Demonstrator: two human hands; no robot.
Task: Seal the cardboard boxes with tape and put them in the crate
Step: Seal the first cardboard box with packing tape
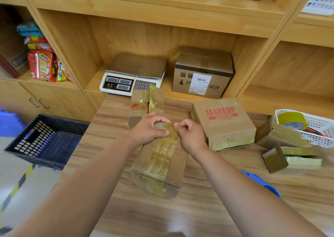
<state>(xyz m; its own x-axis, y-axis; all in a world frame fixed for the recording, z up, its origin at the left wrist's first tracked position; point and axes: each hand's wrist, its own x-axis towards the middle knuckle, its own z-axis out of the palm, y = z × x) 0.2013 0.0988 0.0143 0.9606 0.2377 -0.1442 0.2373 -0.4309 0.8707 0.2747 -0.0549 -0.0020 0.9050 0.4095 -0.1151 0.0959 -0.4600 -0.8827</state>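
A long cardboard box (160, 162) lies on the wooden table (207, 209) in front of me, with yellowish tape along its top. My left hand (150, 128) rests curled on the box's far part. My right hand (189, 133) pinches the tape strip at the box top, fingertips near my left thumb. Behind my hands the box's far flaps (146, 101) stand up, taped. A MAKEUP box (224, 123) sits to the right. A dark crate (45, 142) stands left of the table. A tape roll (291, 121) lies in a white basket (319, 133).
Two small taped boxes (285, 146) lie at the table's right edge. On the shelf behind stand a weighing scale (132, 76) and a labelled carton (202, 72). Snack packets (45, 65) fill the left shelf. A blue object (262, 184) shows beside my right forearm.
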